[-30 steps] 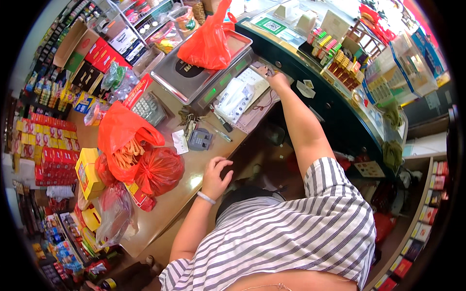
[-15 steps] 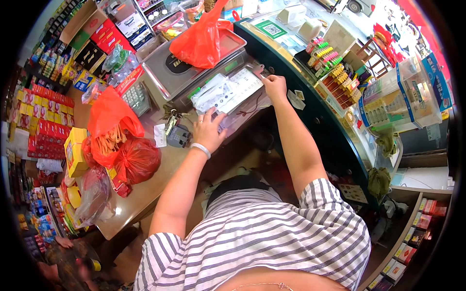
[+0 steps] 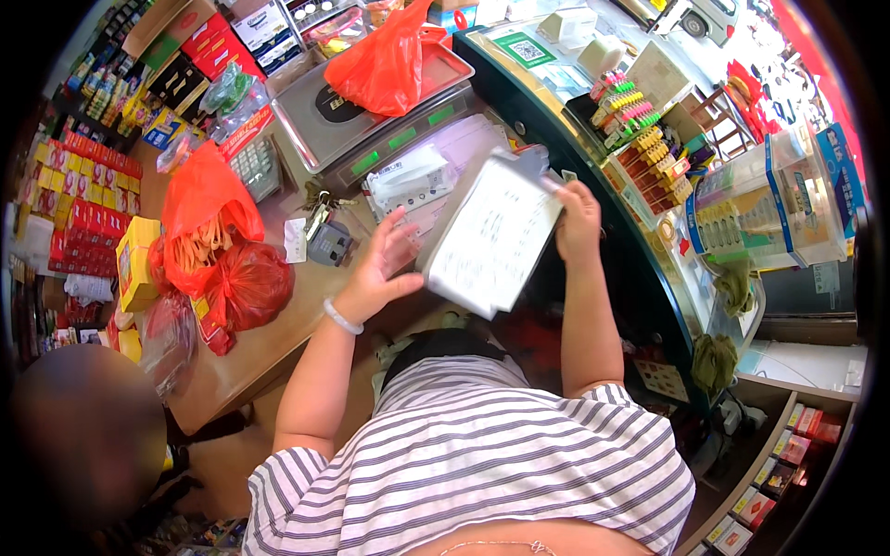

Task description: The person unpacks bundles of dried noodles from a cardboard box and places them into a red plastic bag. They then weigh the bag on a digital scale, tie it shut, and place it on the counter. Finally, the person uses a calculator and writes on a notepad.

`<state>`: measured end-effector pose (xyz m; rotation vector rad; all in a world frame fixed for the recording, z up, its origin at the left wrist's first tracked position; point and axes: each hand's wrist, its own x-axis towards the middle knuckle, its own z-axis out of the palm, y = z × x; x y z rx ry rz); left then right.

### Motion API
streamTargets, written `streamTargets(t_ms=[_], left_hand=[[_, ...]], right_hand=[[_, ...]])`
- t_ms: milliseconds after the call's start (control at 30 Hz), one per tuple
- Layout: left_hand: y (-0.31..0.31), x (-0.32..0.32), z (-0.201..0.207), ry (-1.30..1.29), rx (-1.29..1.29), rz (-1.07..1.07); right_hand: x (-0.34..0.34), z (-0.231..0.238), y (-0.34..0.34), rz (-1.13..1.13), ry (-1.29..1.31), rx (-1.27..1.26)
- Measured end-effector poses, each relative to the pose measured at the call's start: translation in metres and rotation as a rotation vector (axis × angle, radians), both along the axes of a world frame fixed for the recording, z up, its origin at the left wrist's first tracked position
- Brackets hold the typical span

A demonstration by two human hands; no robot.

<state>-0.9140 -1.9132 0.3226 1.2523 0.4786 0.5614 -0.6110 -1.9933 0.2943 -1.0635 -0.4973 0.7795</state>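
Note:
My right hand (image 3: 578,221) grips the right edge of a white, clipboard-like stack of papers (image 3: 499,239), raised and tilted over the counter's near edge. Rows of marks cover its top sheet, blurred by motion, and a greyish piece like a clip shows at its upper end. My left hand (image 3: 378,271) is open beside the stack's left edge, fingers spread and thumb pointing toward its corner; whether the thumb touches it I cannot tell. Behind the stack lie a white printed packet (image 3: 411,179) and pale pink papers (image 3: 471,139).
A weighing scale (image 3: 311,134) bears a red plastic bag (image 3: 382,69). Left of my left hand are a card terminal (image 3: 328,243), keys (image 3: 324,201), a calculator (image 3: 255,170) and filled red bags (image 3: 246,292). A glass-topped counter (image 3: 547,116) curves along the right. A person (image 3: 88,435) is at lower left, blurred.
My right hand has lifted the paper stack off the counter and brought it nearer and to the right. My left hand has come off the papers, its fingers now spread in the air.

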Motion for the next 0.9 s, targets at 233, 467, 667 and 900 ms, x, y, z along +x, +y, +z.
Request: streamTargets(t_ms=[233,467,667,900], left_hand=[[-0.051,-0.055,-0.001,-0.081,-0.051,-0.003],[-0.099,-0.110,-0.023,-0.113,-0.119,0.525],[-0.115,-0.127,-0.050,0.029,-0.059,0.883],[-0.121,-0.133,-0.089,0.084,-0.147,1.034]], right_hand=[[-0.128,-0.017,0.044,0.448,-0.015,-0.118],[-0.202,-0.015,0.046,0.527,-0.472,-0.133],[-0.234,-0.014,0.008,0.706,-1.069,-0.061],[-0.245,-0.053,0.025,0.975,-0.651,-0.230]])
